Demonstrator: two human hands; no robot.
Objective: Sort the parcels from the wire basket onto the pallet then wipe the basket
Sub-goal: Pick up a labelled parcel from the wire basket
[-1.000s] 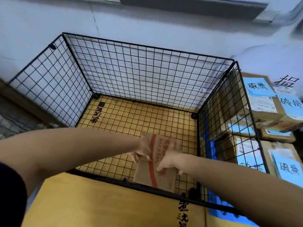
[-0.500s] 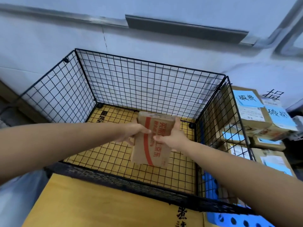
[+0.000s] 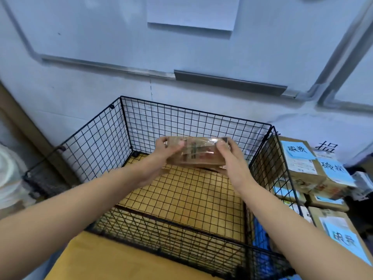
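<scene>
Background: a pale blue-white wall (image 3: 90, 47) with a grey rail (image 3: 230, 83) across it and a sheet of paper (image 3: 191, 13) stuck higher up.
View: head camera, looking down over both forearms.
Basket: the black wire basket (image 3: 181, 122) stands against the wall, and yellow cardboard (image 3: 181, 197) shows through its mesh floor.
Parcel position: 1 parcel (image 3: 198, 152) is held in the air over the far half of the basket, clear of the floor and between the 2 hands.
Parcel look: a flat brown carton, lying level with its long side across the view. Shiny clear tape covers the top, and the red print is too blurred to read.
Left hand: the left hand (image 3: 161, 156) grips the parcel's left end, thumb on top and fingers curled round the far edge.
Right hand: the right hand (image 3: 232, 158) grips the right end the same way.
Beside the basket: stacked cartons (image 3: 298, 168) with blue handwritten labels stand just outside the right wall.
Near edge: more yellow cardboard lies in front of the basket.
</scene>
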